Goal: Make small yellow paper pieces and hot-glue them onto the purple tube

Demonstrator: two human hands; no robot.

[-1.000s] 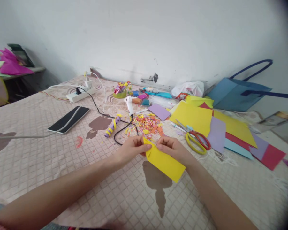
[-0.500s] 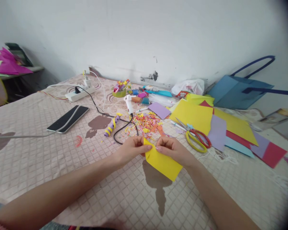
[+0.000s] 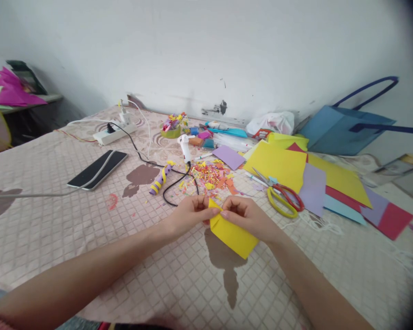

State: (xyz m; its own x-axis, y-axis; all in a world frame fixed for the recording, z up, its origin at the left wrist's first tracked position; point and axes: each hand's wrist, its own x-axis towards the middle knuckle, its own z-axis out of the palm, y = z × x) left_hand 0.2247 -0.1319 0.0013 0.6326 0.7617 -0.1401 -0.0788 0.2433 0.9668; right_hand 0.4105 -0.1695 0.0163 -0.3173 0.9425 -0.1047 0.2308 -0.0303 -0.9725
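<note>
A folded piece of yellow paper point(image 3: 232, 233) is held just above the quilted pink cover, in front of me. My left hand point(image 3: 188, 214) pinches its far left corner with thumb and fingers closed. My right hand point(image 3: 247, 216) pinches the same top edge from the right, fingers closed on the paper. The two hands almost touch over the fold. The lower part of the paper hangs free towards me.
Scissors with yellow and red handles point(image 3: 282, 198) lie right of my hands on coloured paper sheets point(image 3: 282, 164). Paper scraps point(image 3: 211, 176), a white glue gun point(image 3: 185, 147) with black cord, a purple roll point(image 3: 158, 182), a phone point(image 3: 97, 169), a power strip point(image 3: 113, 133) and a blue bag point(image 3: 344, 130) lie beyond.
My hands have drawn closer together on the yellow paper's top edge. The visible paper has grown shorter as it is folded in.
</note>
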